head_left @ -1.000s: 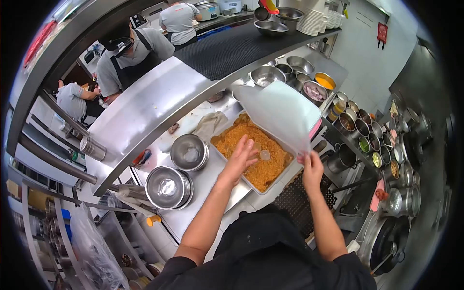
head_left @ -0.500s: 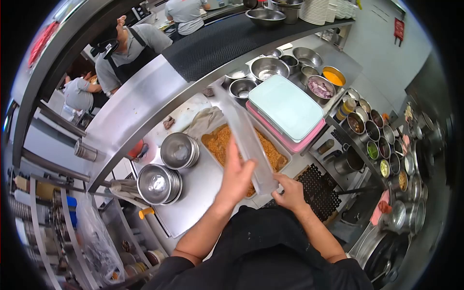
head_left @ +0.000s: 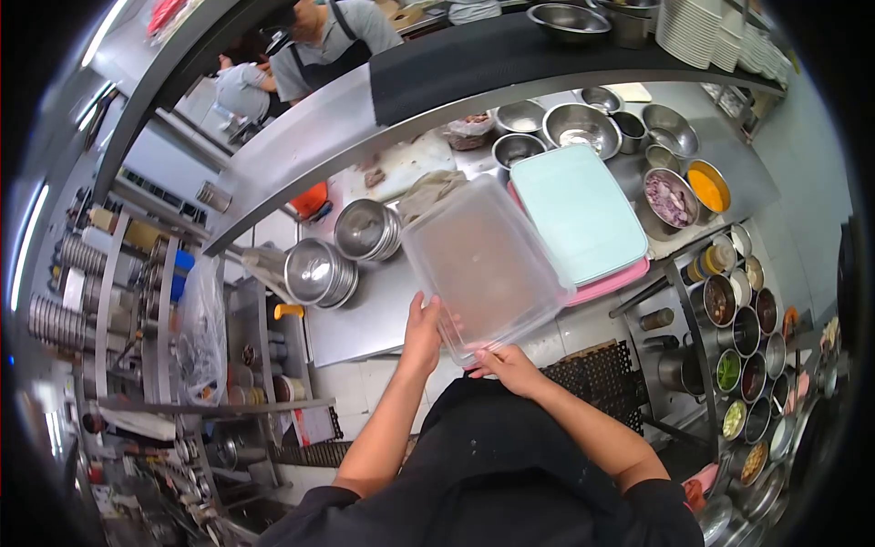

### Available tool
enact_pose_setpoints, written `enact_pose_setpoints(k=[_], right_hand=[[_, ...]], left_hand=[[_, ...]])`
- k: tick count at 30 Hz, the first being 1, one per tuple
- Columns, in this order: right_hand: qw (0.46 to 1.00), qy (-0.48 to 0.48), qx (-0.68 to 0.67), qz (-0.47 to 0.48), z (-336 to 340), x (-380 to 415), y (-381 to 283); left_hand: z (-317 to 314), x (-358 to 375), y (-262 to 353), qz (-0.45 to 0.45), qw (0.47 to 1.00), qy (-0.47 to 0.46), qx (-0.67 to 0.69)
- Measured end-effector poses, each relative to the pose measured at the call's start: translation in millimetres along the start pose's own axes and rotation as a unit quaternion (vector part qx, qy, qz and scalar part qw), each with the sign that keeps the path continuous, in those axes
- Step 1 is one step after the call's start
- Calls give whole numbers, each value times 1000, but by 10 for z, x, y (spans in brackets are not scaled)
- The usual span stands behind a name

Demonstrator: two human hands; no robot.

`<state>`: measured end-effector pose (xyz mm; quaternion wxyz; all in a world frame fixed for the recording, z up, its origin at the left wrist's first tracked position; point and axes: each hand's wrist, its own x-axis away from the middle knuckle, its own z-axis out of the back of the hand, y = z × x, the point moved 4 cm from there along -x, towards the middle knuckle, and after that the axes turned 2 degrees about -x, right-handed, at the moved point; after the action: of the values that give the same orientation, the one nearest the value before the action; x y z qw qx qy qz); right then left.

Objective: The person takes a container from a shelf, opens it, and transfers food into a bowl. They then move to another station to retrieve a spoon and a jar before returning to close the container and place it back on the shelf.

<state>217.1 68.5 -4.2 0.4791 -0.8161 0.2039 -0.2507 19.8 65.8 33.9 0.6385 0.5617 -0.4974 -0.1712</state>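
A translucent plastic lid [head_left: 488,260] lies broad side up before me, tilted, over the counter. My left hand [head_left: 422,335] grips its left edge, with the fingers showing through the plastic from beneath. At the near corner my right hand [head_left: 510,368] pinches the rim. A brownish tint shows through the lid, which hides the food container below it. Just to the right, a pale turquoise lid [head_left: 581,211] rests on a pink one [head_left: 612,284]. A crumpled cloth [head_left: 430,193] lies beyond the far left edge.
Stacked steel bowls [head_left: 319,272] stand on the left of the steel counter [head_left: 365,314]. Further back are more bowls, one with chopped onion [head_left: 668,198], another with something orange [head_left: 708,186]. A shelf [head_left: 310,164] crosses overhead; people work beyond it.
The lid has swung from nearly edge-on to flat, now covering the container of orange-brown food. Both hands have shifted to its near side, and my view has turned.
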Motion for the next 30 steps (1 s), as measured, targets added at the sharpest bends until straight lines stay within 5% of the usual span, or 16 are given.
enact_pose_setpoints(k=[2, 3, 9, 15, 18, 21, 27, 30], right_hand=[[987, -100, 112, -59, 26, -21, -30], [987, -137, 78, -7, 60, -8, -36], [970, 61, -234, 26, 675, 422, -385], [959, 279, 46, 2, 943, -71, -462], [914, 365, 173, -24, 894, -117, -614], [820, 387, 419, 47, 944, -59, -521], [829, 430, 358, 19, 930, 57, -480], [772, 459, 422, 123, 942, -17, -526]], left_hand=[[86, -173, -138, -30, 998, 25, 42], [135, -228, -131, -47, 997, 38, 43], [545, -504, -100, -96, 995, 24, 9], [446, -877, -262, -191, 974, 105, -70], [431, -962, -331, -194, 967, 131, -101], [390, -861, -273, -232, 926, 165, -248], [378, -794, -207, -238, 911, 170, -290], [402, -808, -247, -179, 931, 166, -270]])
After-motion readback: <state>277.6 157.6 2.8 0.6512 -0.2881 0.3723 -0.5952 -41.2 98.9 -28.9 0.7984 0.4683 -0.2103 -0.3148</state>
